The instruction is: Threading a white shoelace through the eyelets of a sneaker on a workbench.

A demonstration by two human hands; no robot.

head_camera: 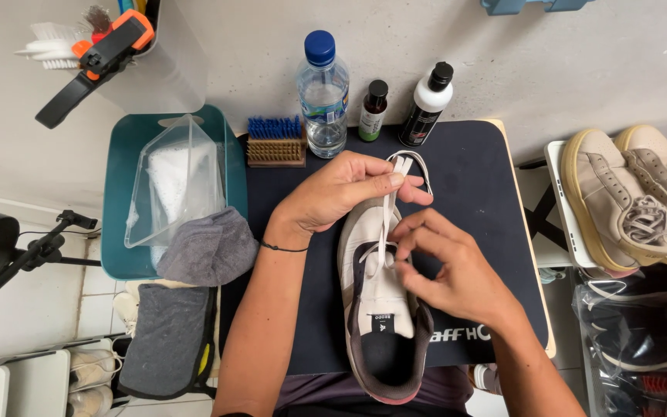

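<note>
A white sneaker [376, 301] with a dark lining lies on a dark mat [472, 193], its heel toward me. My left hand [333, 193] rests over the toe end and pinches a white lace [392, 181] between thumb and fingers, holding it stretched up. My right hand [445, 266] sits at the middle of the shoe, its fingertips closed on the same lace near the eyelets above the tongue.
Along the mat's far edge stand a water bottle [323, 93], a small dark bottle [374, 110], a black-and-white bottle [426, 104] and a blue-bristled brush [275, 140]. A teal tray [117, 201] with a clear bag and grey cloth [208, 249] sits left. Beige sneakers [634, 201] lie right.
</note>
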